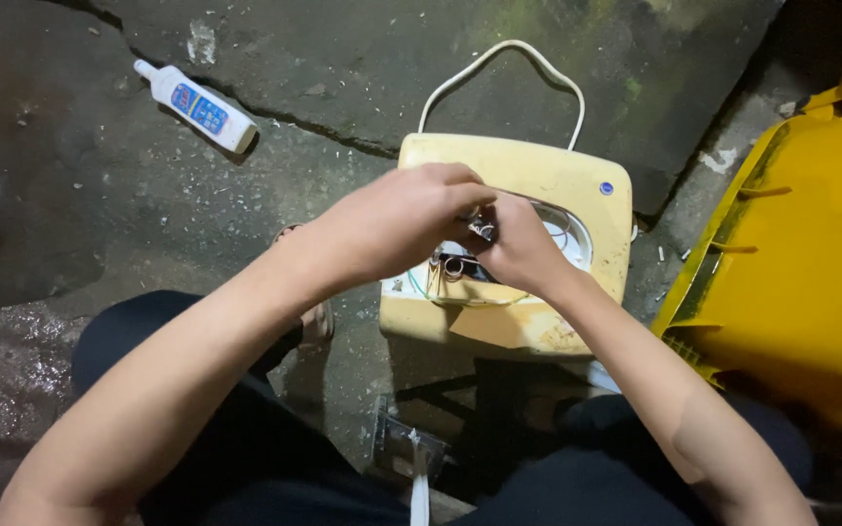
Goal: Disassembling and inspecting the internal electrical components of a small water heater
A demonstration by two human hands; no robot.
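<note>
Left hand and right hand meet over opened yellowed appliance, fingers pinched together on a small metal part. Wires exposed below. White bottle lies well apart.

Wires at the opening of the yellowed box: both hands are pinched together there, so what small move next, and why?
Probably hold the left hand steady while the right hand works the small metal piece pinched between them. Loose wires hang just beneath at the box opening, so a pull might tug them.
</note>
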